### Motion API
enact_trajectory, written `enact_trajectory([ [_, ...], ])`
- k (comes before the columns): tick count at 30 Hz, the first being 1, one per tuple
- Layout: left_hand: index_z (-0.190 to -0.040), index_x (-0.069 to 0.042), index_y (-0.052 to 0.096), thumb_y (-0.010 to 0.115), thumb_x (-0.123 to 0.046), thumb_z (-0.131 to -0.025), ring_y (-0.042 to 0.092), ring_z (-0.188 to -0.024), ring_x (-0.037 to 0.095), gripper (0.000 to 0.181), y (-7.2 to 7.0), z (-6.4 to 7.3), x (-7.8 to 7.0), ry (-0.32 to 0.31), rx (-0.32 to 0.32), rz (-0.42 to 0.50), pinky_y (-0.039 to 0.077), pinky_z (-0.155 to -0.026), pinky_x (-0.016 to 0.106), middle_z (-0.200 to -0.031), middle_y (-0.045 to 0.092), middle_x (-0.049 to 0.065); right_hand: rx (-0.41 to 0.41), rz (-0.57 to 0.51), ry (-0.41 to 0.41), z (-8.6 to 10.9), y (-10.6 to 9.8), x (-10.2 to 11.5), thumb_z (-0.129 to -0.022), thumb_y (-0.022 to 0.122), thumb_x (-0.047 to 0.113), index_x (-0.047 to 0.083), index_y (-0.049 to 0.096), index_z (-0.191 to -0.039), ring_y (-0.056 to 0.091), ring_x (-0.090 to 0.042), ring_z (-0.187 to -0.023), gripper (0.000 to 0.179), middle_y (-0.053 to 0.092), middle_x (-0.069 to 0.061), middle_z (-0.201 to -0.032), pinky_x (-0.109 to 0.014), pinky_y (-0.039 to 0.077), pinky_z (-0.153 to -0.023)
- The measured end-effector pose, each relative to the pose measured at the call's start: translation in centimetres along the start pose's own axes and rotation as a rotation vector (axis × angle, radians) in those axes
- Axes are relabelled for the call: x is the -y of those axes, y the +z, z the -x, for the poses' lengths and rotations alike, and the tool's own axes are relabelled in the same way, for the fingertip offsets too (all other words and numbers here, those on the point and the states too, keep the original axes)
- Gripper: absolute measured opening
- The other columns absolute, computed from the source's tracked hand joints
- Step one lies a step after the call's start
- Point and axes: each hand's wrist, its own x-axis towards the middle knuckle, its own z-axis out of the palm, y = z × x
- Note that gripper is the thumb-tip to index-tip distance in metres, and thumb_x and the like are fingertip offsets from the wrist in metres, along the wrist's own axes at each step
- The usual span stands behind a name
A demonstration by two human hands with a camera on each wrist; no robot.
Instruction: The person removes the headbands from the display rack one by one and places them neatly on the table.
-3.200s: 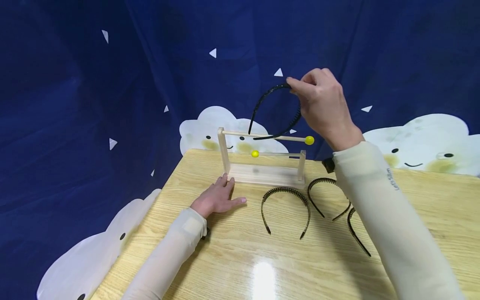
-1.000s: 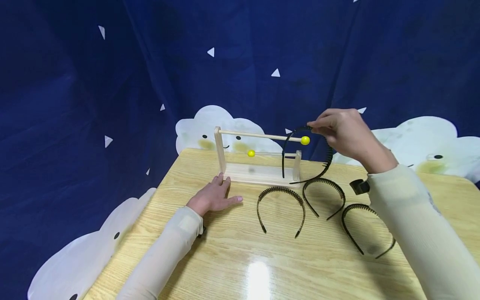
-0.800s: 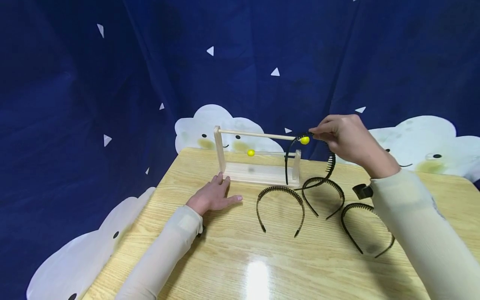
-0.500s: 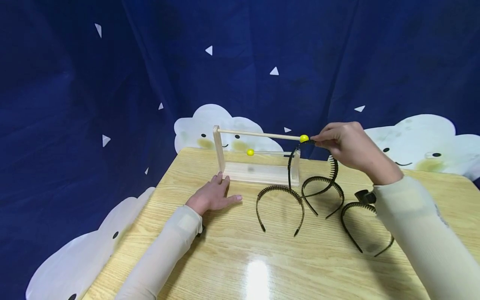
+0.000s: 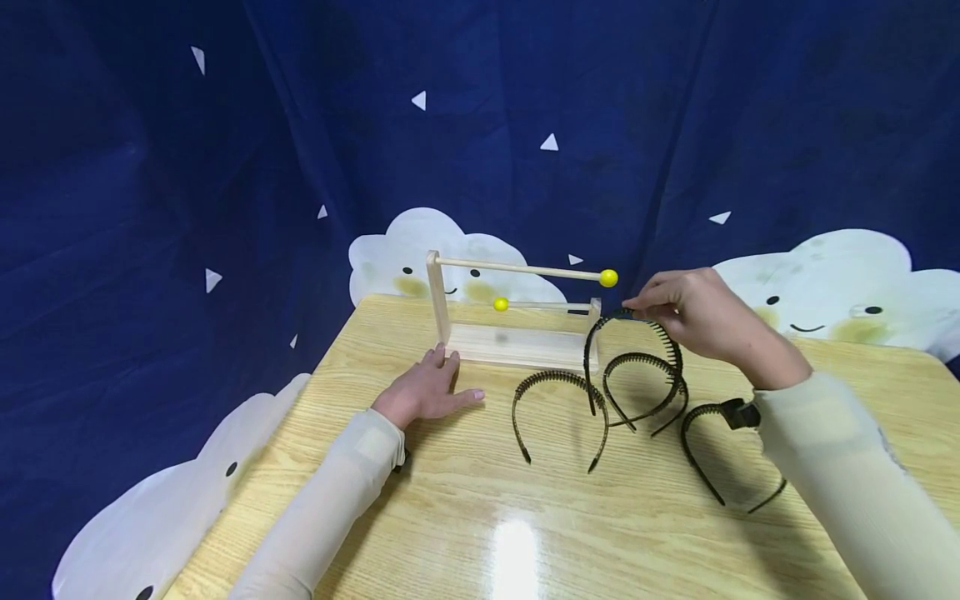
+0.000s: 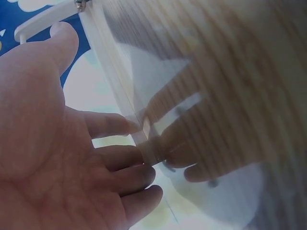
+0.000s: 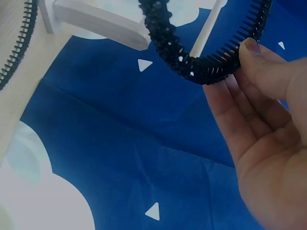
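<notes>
My right hand [image 5: 697, 315] pinches a black toothed headband [image 5: 675, 354] at the top of its arch, thumb on one side and fingers on the other, as the right wrist view shows. The headband hangs with its ends down, just right of a wooden rack [image 5: 517, 346], and overlaps a second headband [image 5: 651, 360] lying on the table. My left hand [image 5: 423, 392] lies with fingers spread at the left end of the rack's base, fingertips right at its edge. In the left wrist view the left hand [image 6: 72, 158] has nothing in its palm.
On the wooden table [image 5: 420, 517] lie a brownish headband [image 5: 558, 377] in front of the rack and another dark headband [image 5: 693, 450], partly hidden by the right wrist. Two rods with yellow ball ends [image 5: 608, 278] extend from the rack's posts. A blue curtain [image 5: 480, 125] hangs behind.
My right hand has carried the black headband from above the upper rod rightward past its ball end, then down toward the table. My left hand has stayed at the rack's base.
</notes>
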Motion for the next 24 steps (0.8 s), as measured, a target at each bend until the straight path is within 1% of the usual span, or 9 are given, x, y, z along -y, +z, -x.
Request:
enact_trajectory([
  [5, -0.159, -0.006, 0.026, 0.049, -0.074, -0.092, 0.014, -0.15, 0.039, 0.099, 0.1, -0.1, 0.0, -0.005, 0.006, 0.003, 0.027, -0.117, 0.052, -0.164, 0.01, 0.022, 0.009, -0.024, -0.021, 0.8, 0.6, -0.2, -0.075, 0.073, -0.019, 0.009, 0.082, -0.09, 0.06, -0.003, -0.067, 0.034, 0.072, 0.007, -0.083, -0.019, 0.043, -0.055],
  [8, -0.16, -0.006, 0.026, 0.049, -0.074, -0.092, 0.013, -0.15, 0.039, 0.099, 0.1, -0.1, 0.0, -0.008, 0.007, 0.006, 0.025, -0.117, 0.052, -0.164, 0.01, 0.022, 0.03, -0.034, -0.019, 1.2, 0.9, -0.2, -0.074, 0.074, -0.019, 0.011, 0.082, -0.088, 0.06, -0.003, -0.068, 0.034, 0.071, 0.008, -0.083, -0.021, 0.045, -0.055],
  [14, -0.159, -0.005, 0.026, 0.05, -0.074, -0.091, 0.015, -0.149, 0.041, 0.1, 0.1, -0.1, 0.0, -0.004, 0.002, 0.004, 0.026, -0.117, 0.053, -0.164, 0.012, 0.023, 0.049, -0.043, -0.01, 1.9, 1.4, -0.1, -0.075, 0.073, -0.019, 0.012, 0.082, -0.088, 0.062, -0.001, -0.069, 0.035, 0.071, 0.01, -0.083, -0.018, 0.047, -0.057],
  [19, -0.16, -0.006, 0.026, 0.049, -0.074, -0.091, 0.015, -0.149, 0.04, 0.1, 0.1, -0.1, 0.0, -0.011, 0.004, -0.007, 0.025, -0.117, 0.052, -0.164, 0.012, 0.022, 0.073, -0.078, -0.02, 2.4, 1.7, -0.1, -0.073, 0.075, -0.019, 0.013, 0.082, -0.091, 0.064, -0.002, -0.071, 0.037, 0.072, 0.009, -0.084, -0.022, 0.051, -0.058],
  [24, -0.159, -0.005, 0.026, 0.05, -0.074, -0.092, 0.015, -0.149, 0.04, 0.099, 0.1, -0.1, -0.1, -0.008, 0.005, -0.007, 0.026, -0.117, 0.053, -0.164, 0.014, 0.023, 0.101, -0.127, -0.037, 3.1, 2.3, -0.3, -0.073, 0.077, -0.019, 0.012, 0.082, -0.092, 0.067, -0.004, -0.075, 0.037, 0.072, 0.009, -0.086, -0.021, 0.054, -0.061],
])
